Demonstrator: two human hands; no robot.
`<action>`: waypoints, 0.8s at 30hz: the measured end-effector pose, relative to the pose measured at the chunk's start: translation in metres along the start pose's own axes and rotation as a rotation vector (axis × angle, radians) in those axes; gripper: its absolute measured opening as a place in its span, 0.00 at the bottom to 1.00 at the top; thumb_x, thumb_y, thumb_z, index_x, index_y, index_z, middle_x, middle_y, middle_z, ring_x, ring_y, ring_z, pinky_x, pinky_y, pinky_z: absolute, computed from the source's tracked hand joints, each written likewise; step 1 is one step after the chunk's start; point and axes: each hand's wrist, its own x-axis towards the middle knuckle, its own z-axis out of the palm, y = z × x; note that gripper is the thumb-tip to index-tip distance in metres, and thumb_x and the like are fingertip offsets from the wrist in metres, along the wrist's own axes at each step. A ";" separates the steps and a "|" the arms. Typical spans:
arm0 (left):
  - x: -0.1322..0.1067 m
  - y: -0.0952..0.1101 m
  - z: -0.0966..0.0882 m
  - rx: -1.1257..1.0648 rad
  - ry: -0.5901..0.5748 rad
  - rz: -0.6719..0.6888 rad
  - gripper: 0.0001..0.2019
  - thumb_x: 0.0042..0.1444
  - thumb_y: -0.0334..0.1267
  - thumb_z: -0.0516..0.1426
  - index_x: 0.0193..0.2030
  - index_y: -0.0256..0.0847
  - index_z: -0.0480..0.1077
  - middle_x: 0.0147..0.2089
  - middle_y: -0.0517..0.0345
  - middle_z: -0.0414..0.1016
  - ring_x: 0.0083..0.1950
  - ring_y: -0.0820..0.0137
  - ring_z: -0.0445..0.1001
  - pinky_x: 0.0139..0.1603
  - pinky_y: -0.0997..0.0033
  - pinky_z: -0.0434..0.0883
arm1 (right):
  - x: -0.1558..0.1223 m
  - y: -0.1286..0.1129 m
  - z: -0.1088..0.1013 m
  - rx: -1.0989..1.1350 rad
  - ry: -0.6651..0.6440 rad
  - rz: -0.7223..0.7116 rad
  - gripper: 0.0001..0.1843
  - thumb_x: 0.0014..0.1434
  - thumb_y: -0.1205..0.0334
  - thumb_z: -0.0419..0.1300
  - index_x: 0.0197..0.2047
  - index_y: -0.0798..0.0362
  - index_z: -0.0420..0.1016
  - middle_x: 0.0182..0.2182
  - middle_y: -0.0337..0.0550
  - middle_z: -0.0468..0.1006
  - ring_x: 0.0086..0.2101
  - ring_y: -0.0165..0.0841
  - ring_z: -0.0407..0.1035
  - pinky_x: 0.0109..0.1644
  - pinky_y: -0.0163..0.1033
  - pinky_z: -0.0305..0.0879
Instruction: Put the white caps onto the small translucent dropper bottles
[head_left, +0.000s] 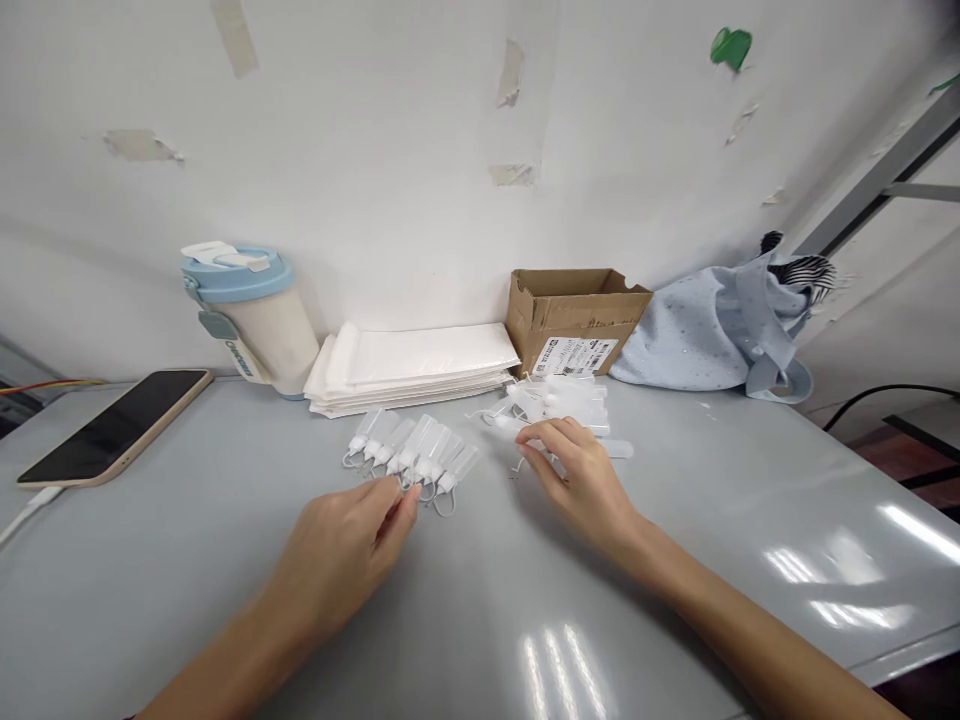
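Note:
Several small clear plastic bottles with white caps and tethered loops lie side by side in a slanting row [424, 446] on the grey table. At the near edge of this row is my left hand [349, 540], thumb and index finger pinched by the caps; whatever is between the fingertips is hidden. Farther right, similar bottles form a loose pile [574, 400]. My right hand [581, 475] is at the near-left side of that pile, its thumb and forefinger closed at a small plastic bottle [510, 425], partly covered by the fingers.
A stack of white padded envelopes [420, 355] lies against the wall, beside an open cardboard box [574, 315]. A blue-lidded tumbler [259, 320] and a phone [116, 425] on a cable are at left. At right sits a light blue cloth bag [697, 330].

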 end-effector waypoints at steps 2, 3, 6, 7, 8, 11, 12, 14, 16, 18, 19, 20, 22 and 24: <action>-0.001 0.001 -0.001 -0.021 0.015 0.007 0.19 0.61 0.41 0.45 0.21 0.44 0.43 0.18 0.66 0.48 0.19 0.73 0.51 0.24 0.71 0.48 | -0.001 -0.005 -0.004 0.166 0.015 -0.011 0.07 0.62 0.70 0.52 0.38 0.52 0.71 0.32 0.41 0.75 0.33 0.34 0.66 0.39 0.39 0.62; -0.001 0.002 -0.002 -0.052 0.023 0.002 0.19 0.61 0.41 0.46 0.20 0.44 0.46 0.18 0.66 0.50 0.19 0.73 0.52 0.24 0.72 0.49 | -0.001 -0.008 -0.007 0.242 0.011 -0.021 0.07 0.62 0.69 0.53 0.38 0.51 0.71 0.31 0.40 0.74 0.32 0.33 0.66 0.38 0.38 0.62; 0.000 0.004 -0.005 -0.225 0.031 -0.060 0.15 0.62 0.44 0.47 0.25 0.43 0.60 0.19 0.66 0.60 0.20 0.73 0.59 0.23 0.73 0.56 | -0.003 -0.013 -0.012 0.395 -0.029 -0.049 0.06 0.63 0.68 0.53 0.37 0.51 0.70 0.31 0.39 0.74 0.31 0.31 0.65 0.36 0.36 0.62; 0.000 0.004 -0.006 -0.283 0.035 -0.088 0.13 0.61 0.45 0.48 0.30 0.43 0.65 0.20 0.66 0.64 0.21 0.72 0.62 0.23 0.74 0.58 | -0.003 -0.015 -0.014 0.428 -0.045 -0.047 0.05 0.63 0.67 0.53 0.38 0.51 0.70 0.31 0.39 0.73 0.31 0.30 0.65 0.36 0.35 0.61; 0.000 0.005 -0.007 -0.325 0.041 -0.112 0.11 0.61 0.46 0.48 0.36 0.43 0.67 0.22 0.65 0.67 0.22 0.72 0.64 0.24 0.74 0.61 | -0.004 -0.016 -0.015 0.453 -0.060 -0.037 0.04 0.63 0.66 0.53 0.39 0.51 0.69 0.31 0.39 0.73 0.31 0.30 0.64 0.35 0.35 0.61; 0.000 0.006 -0.009 -0.358 0.075 -0.128 0.14 0.61 0.46 0.49 0.48 0.44 0.67 0.25 0.65 0.71 0.24 0.72 0.66 0.22 0.76 0.62 | -0.005 -0.017 -0.018 0.499 -0.106 0.001 0.05 0.63 0.64 0.53 0.42 0.52 0.68 0.31 0.39 0.73 0.32 0.31 0.64 0.35 0.35 0.59; 0.000 0.007 -0.009 -0.357 0.079 -0.111 0.14 0.61 0.46 0.49 0.50 0.44 0.67 0.25 0.65 0.71 0.24 0.72 0.66 0.21 0.77 0.62 | -0.005 -0.018 -0.019 0.513 -0.119 0.007 0.05 0.63 0.63 0.53 0.42 0.52 0.68 0.31 0.39 0.73 0.32 0.31 0.63 0.36 0.35 0.59; -0.001 0.007 -0.007 -0.357 0.074 -0.060 0.14 0.62 0.44 0.48 0.50 0.44 0.67 0.25 0.65 0.70 0.23 0.73 0.67 0.20 0.78 0.62 | -0.005 -0.019 -0.019 0.539 -0.137 0.013 0.06 0.63 0.62 0.52 0.42 0.52 0.68 0.29 0.38 0.73 0.32 0.31 0.63 0.36 0.36 0.59; -0.001 0.006 -0.005 -0.356 0.071 0.007 0.12 0.62 0.42 0.48 0.48 0.44 0.68 0.24 0.65 0.69 0.23 0.73 0.67 0.20 0.79 0.63 | -0.005 -0.019 -0.020 0.566 -0.147 0.022 0.07 0.64 0.62 0.52 0.42 0.52 0.68 0.28 0.38 0.73 0.31 0.31 0.63 0.36 0.36 0.58; -0.001 0.005 -0.003 -0.339 0.081 0.083 0.10 0.63 0.40 0.48 0.44 0.43 0.68 0.25 0.65 0.69 0.24 0.74 0.67 0.22 0.78 0.64 | -0.004 -0.020 -0.020 0.597 -0.150 0.034 0.07 0.64 0.61 0.52 0.42 0.52 0.68 0.28 0.38 0.74 0.31 0.31 0.63 0.36 0.37 0.58; -0.001 0.005 -0.003 -0.325 0.086 0.119 0.09 0.63 0.38 0.48 0.42 0.43 0.68 0.26 0.64 0.69 0.24 0.74 0.67 0.24 0.78 0.64 | -0.004 -0.020 -0.021 0.613 -0.151 0.042 0.07 0.64 0.61 0.52 0.42 0.52 0.68 0.29 0.38 0.74 0.31 0.31 0.63 0.37 0.37 0.58; -0.001 0.005 -0.002 -0.311 0.094 0.150 0.09 0.63 0.37 0.48 0.41 0.43 0.68 0.27 0.64 0.69 0.24 0.74 0.67 0.25 0.78 0.64 | -0.004 -0.020 -0.021 0.629 -0.153 0.051 0.07 0.64 0.61 0.52 0.42 0.52 0.68 0.29 0.38 0.74 0.31 0.31 0.63 0.37 0.37 0.58; -0.002 0.004 -0.001 -0.293 0.104 0.193 0.08 0.63 0.35 0.48 0.40 0.42 0.68 0.28 0.63 0.69 0.24 0.74 0.66 0.26 0.77 0.64 | -0.005 -0.020 -0.021 0.665 -0.169 0.075 0.07 0.64 0.60 0.52 0.42 0.51 0.69 0.29 0.38 0.75 0.32 0.31 0.64 0.37 0.37 0.57; -0.004 0.004 0.000 -0.295 0.108 0.215 0.08 0.63 0.34 0.48 0.40 0.42 0.67 0.28 0.63 0.69 0.24 0.74 0.66 0.26 0.77 0.64 | -0.005 -0.020 -0.020 0.704 -0.201 0.104 0.07 0.64 0.59 0.52 0.42 0.50 0.69 0.29 0.38 0.75 0.32 0.32 0.64 0.36 0.37 0.57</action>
